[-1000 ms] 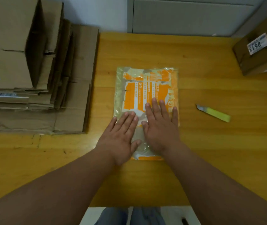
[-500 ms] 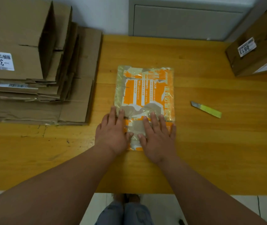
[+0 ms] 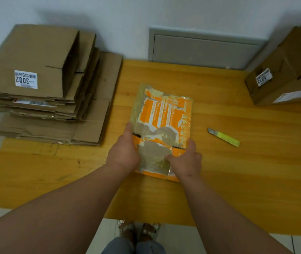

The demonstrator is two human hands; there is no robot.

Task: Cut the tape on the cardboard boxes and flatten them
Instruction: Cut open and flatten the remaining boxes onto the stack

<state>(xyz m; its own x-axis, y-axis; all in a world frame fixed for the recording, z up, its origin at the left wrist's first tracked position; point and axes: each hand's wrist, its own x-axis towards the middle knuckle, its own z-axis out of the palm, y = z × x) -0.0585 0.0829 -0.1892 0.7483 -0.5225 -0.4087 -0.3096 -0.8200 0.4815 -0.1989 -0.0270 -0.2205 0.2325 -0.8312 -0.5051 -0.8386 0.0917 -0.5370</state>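
A flattened orange and white box (image 3: 161,116), wrapped in shiny tape and torn in patches, lies in the middle of the wooden table (image 3: 237,171). My left hand (image 3: 124,151) grips its left edge near the bottom, thumb on top. My right hand (image 3: 186,160) grips the lower right edge, fingers curled round it. The near end of the box sits slightly raised off the table. A yellow-green box cutter (image 3: 224,137) rests on the table to the right of the box, untouched.
A pile of flattened brown cardboard boxes (image 3: 50,99) sits at the table's left, with a labelled box on top. An unflattened brown box (image 3: 285,74) stands at the far right corner. A grey wall panel (image 3: 204,48) is behind the table.
Both hands slid back from lying flat on top of the box to its lower side edges and took hold of them. The camera view pulled back and higher.
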